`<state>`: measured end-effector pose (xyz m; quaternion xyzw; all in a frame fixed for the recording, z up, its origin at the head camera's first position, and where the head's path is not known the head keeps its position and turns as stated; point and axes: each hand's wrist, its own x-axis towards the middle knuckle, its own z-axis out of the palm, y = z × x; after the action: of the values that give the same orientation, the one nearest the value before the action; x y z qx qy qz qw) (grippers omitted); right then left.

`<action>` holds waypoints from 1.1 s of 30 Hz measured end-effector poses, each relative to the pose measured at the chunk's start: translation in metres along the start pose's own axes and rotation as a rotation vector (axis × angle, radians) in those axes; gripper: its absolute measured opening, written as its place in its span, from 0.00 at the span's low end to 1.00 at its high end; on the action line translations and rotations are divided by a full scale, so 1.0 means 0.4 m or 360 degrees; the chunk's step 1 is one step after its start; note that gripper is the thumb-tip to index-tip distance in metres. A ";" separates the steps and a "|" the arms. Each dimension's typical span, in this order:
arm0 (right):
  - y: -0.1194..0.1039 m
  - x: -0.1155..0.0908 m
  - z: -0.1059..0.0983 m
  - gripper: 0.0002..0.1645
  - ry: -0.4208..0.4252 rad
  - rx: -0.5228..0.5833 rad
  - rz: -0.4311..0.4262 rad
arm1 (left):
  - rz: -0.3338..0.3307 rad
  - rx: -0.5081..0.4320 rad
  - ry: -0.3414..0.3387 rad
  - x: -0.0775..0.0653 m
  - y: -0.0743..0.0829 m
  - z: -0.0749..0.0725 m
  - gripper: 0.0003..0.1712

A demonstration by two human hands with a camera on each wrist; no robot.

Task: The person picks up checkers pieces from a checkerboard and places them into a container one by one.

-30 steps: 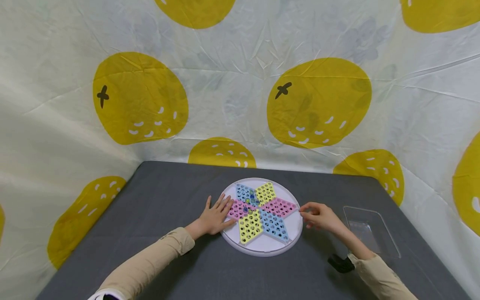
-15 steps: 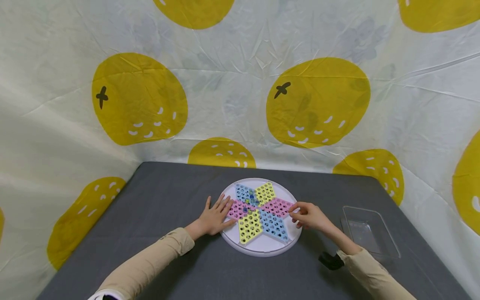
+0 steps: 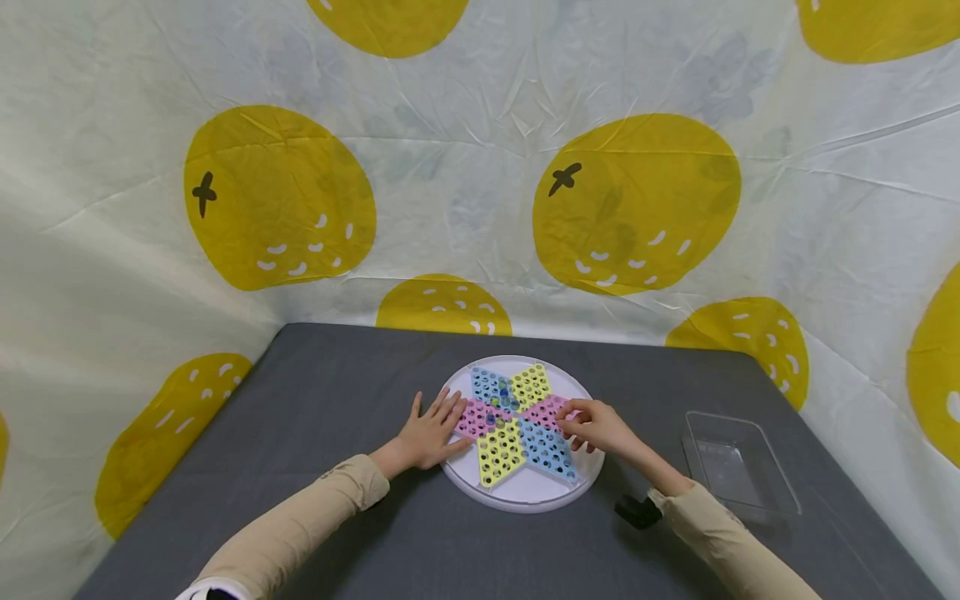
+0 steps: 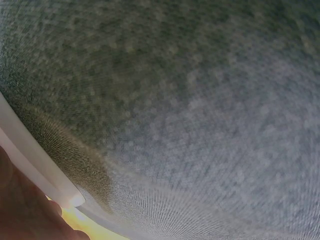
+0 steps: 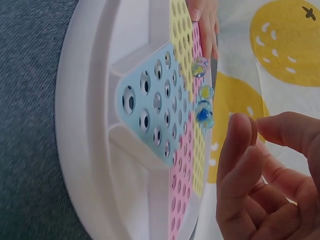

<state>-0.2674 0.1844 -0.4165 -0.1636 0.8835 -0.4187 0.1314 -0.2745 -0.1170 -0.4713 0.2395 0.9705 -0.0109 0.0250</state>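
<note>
My left hand rests with spread, straight fingers on the left edge of a round white Chinese checkers board. In the left wrist view, part of that hand shows at the lower left beside the white rim. Over the board's right pink point hovers my right hand. Its thumb and index fingertips meet, with nothing visible between them, and the other fingers curl. Several glass marbles with blue, yellow and green swirls sit in the holes toward the board's far left.
A clear plastic container stands on the dark grey tablecloth at the right. Behind the table hangs a pale curtain with large yellow fruit prints. A black strap piece hangs at the right cuff.
My right hand has moved left from the board's right rim to above the pink point, its fingertips held together. The left hand and the marbles have stayed in place.
</note>
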 end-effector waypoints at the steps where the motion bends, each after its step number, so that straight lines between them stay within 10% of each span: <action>1: -0.001 0.004 0.003 0.13 -0.0003 -0.0005 -0.0005 | 0.0001 0.0000 0.0005 0.000 0.000 -0.001 0.41; 33: -0.030 0.147 0.110 0.11 0.0154 0.0135 0.0132 | 0.0002 -0.0045 0.0024 -0.002 0.000 -0.001 0.41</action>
<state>-0.3028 0.1233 -0.4399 -0.1006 0.8763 -0.4574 0.1125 -0.2737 -0.1174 -0.4707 0.2399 0.9706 0.0048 0.0211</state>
